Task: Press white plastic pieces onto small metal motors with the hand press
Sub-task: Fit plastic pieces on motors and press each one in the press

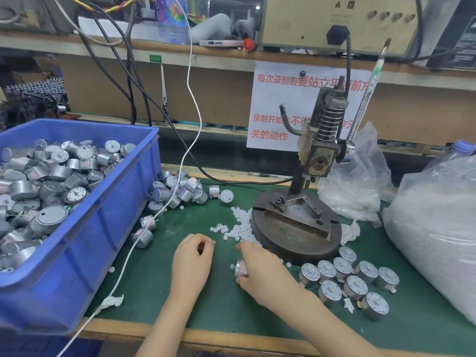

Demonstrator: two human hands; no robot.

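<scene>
My right hand (260, 269) is closed around a small metal motor (240, 268), its shaft end pointing left, just in front of the hand press (298, 228). My left hand (193, 258) hovers beside it with fingers curled; a tiny white plastic piece seems pinched at its fingertips. A scatter of white plastic pieces (239, 225) lies on the green mat between my hands and the press's round base. Finished-looking motors (355, 282) with white caps stand in a group to the right. The press fixture is bare.
A blue bin (108, 228) full of motors fills the left side, with loose motors (180, 191) spilled beside it. Clear plastic bags (432, 228) of white parts sit at the right. A white cable (144, 235) crosses the mat. The press lever (368, 94) rises toward the shelf.
</scene>
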